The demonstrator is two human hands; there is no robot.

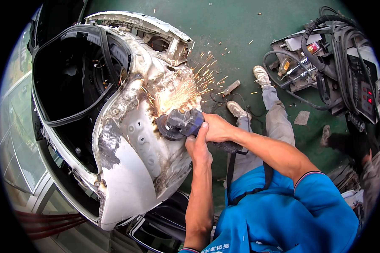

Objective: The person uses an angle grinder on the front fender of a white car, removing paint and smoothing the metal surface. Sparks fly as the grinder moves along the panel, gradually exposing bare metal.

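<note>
Both of my hands are closed round a dark angle grinder (pixel 190 121). My left hand (pixel 198 145) grips it from the near side, thumb up along the body. My right hand (pixel 217 127) wraps the part behind the head, its fingers partly hidden. The grinder's disc (pixel 168 128) is at the bare, scorched metal of a white car body (pixel 128 181). Bright sparks (pixel 179 92) spray away from the disc, and their glare hides the exact contact spot.
An opening with a black rubber seal (pixel 104 50) lies left of the work. At right stand a machine with a lit red display (pixel 367 95), thick cables and a tool tray (pixel 297 69). Scraps (pixel 302 118) lie on the green floor. Another person (pixel 373 177) is at the right edge.
</note>
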